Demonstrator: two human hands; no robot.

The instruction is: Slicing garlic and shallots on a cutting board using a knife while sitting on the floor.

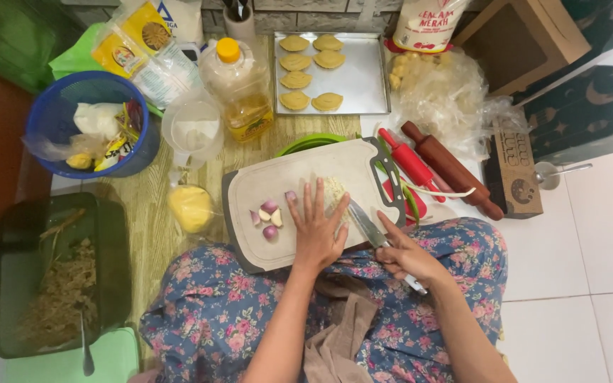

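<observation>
A pale cutting board [278, 181] lies in front of my lap. On it sit several peeled shallots [269, 216] at the left and a heap of chopped pale bits [335, 191] near the middle. My left hand [317, 230] rests flat on the board, fingers spread, touching the chopped heap. In my right hand [406, 255] is a knife [365, 223]; its blade points up-left, tip at the heap beside my left fingers.
A metal tray [363, 85] with several folded pastries stands at the back. An oil bottle [239, 89], a blue basket [62, 128], a yellow bag [191, 207], a rolling pin [452, 170], a brown box [516, 174] and a dark tub [62, 276] surround the board.
</observation>
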